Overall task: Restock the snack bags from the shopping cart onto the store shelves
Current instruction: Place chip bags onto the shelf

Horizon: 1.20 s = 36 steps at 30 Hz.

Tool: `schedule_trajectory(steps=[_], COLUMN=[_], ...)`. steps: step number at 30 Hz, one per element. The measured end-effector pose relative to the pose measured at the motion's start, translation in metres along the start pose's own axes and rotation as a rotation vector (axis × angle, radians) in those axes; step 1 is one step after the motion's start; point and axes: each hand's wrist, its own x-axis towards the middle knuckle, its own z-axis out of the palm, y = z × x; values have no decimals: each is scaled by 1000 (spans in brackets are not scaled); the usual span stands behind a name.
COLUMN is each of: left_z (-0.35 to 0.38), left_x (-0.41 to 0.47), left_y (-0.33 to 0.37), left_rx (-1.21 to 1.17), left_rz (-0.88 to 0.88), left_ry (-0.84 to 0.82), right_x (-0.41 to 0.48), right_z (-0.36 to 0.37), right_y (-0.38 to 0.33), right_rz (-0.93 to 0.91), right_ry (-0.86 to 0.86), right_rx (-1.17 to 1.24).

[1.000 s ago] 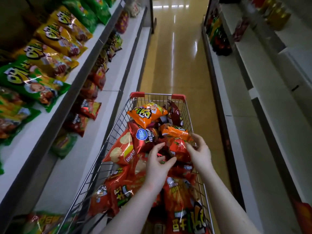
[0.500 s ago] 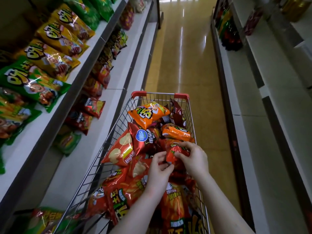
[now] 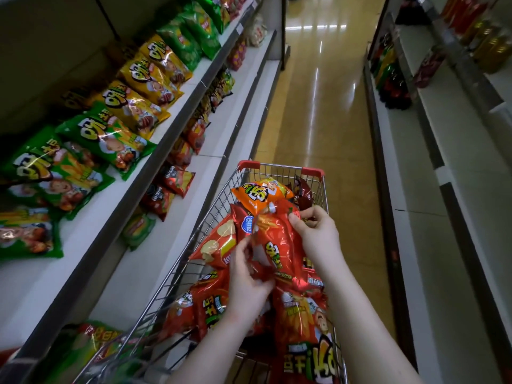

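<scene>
While the tall shelves on the left [image 3: 36, 286] are filling that whole side of the frame, green bags [image 3: 105, 139] and yellow bags [image 3: 149, 79] are lying in rows on the top one. More shelves [image 3: 454, 245] are running up the right side. They are showing mostly bare white, with some bottles [image 3: 392, 81] sitting in the upper right. A shiny yellow floor [image 3: 318, 106] is stretching up the middle between them.

A wire shopping cart [image 3: 279, 165] is standing in the lower middle, just beside the left shelves, with red corners at its far end. It is holding a big pile of snack bags [image 3: 302, 322], mostly red ones. An orange bag [image 3: 260, 194] is lying on top of the pile near the far end.

Both hands are holding one red bag [image 3: 279, 245] up above the pile, right in the middle of the frame. The left hand [image 3: 246, 284] is pinching the bag's lower left edge with curled fingers. The right hand [image 3: 318, 236] is gripping the bag's upper right edge, with its fingers wrapping round the crinkly top. The bag is tilting, and it is not on a shelf yet.
</scene>
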Motion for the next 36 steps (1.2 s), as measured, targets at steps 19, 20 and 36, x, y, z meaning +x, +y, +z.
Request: schedule_trajectory(steps=[19,20,36], left_z=[-48,-49,-74], left_x=[-1,-6,-46], left_y=[29,27,12], left_rx=[-194,-269,-418], left_rz=[-89,-135,-335], left_ry=[368,358,306], right_x=[-42,-45,-81], right_z=[6,3,10], right_y=[29,42,58], right_rz=[151,196,-511], right_ry=[-188,-221,-895], right_rx=[-569,-658,-1544])
